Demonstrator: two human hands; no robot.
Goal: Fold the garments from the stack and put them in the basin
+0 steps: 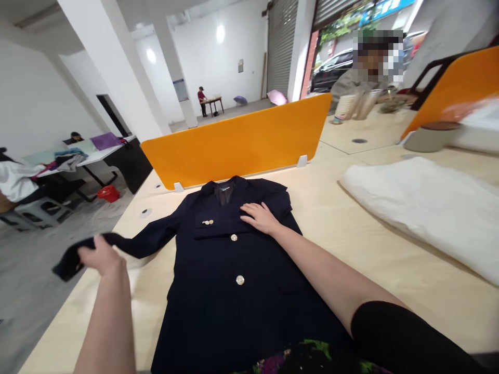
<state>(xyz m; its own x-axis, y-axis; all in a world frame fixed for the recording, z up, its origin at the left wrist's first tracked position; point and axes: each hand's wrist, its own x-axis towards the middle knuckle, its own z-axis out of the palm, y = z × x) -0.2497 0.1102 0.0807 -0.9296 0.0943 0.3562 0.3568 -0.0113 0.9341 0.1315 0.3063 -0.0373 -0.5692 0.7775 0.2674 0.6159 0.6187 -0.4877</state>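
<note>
My left hand [102,255] has a closed grip on the jacket sleeve [132,244]. My right hand [260,217] lies flat, grip released, on the navy jacket [234,301] spread on the surface [390,270].

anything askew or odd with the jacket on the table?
One thing: the jacket lies flat and buttoned on the table, but one sleeve is pulled out sideways past the table edge, its cuff gripped in the left hand. The right hand rests flat on the chest. No damage visible.
</note>
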